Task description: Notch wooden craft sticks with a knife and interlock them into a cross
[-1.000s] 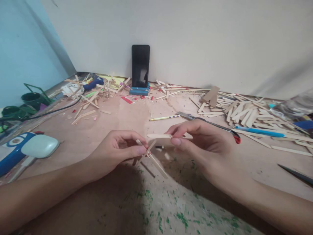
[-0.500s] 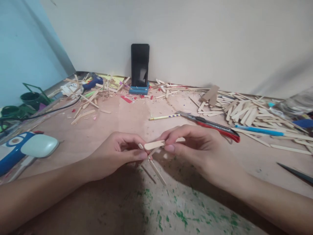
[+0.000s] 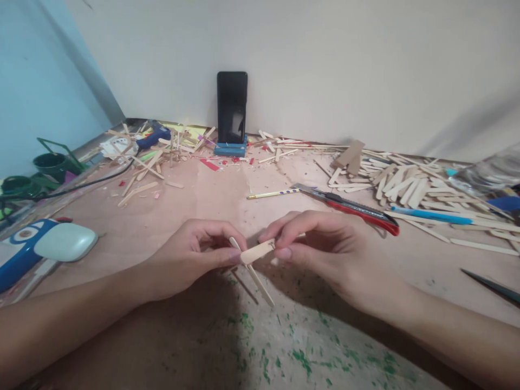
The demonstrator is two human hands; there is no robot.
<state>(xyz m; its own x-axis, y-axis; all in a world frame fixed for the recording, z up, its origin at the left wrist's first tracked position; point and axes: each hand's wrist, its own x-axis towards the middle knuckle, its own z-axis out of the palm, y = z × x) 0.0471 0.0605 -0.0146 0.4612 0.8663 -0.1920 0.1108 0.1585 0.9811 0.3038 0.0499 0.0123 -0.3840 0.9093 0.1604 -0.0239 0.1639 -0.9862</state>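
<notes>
Above the table, my left hand (image 3: pixel 207 249) pinches a thin popsicle stick (image 3: pixel 260 284) that slants down to the right out of its fingertips. A wider popsicle stick (image 3: pixel 258 251) is gripped between the thumb and fingers of my right hand (image 3: pixel 325 241). Its rounded left end lies across the thin stick, right by my left fingertips. The far end of the wider stick is mostly hidden behind my right fingers. Whether the two sticks are joined I cannot tell.
Beyond my hands lie a red box cutter (image 3: pixel 357 208) and a pencil (image 3: pixel 270 194). A pile of popsicle sticks (image 3: pixel 406 187) and a blue pen (image 3: pixel 430 215) are at right. A phone (image 3: pixel 232 107) stands at the back; a glue gun (image 3: pixel 154 138) lies left of it.
My right hand has lowered slightly and tilted the wider stick, so its left end now covers the thin stick near my left fingertips. My left hand is nearly still.
</notes>
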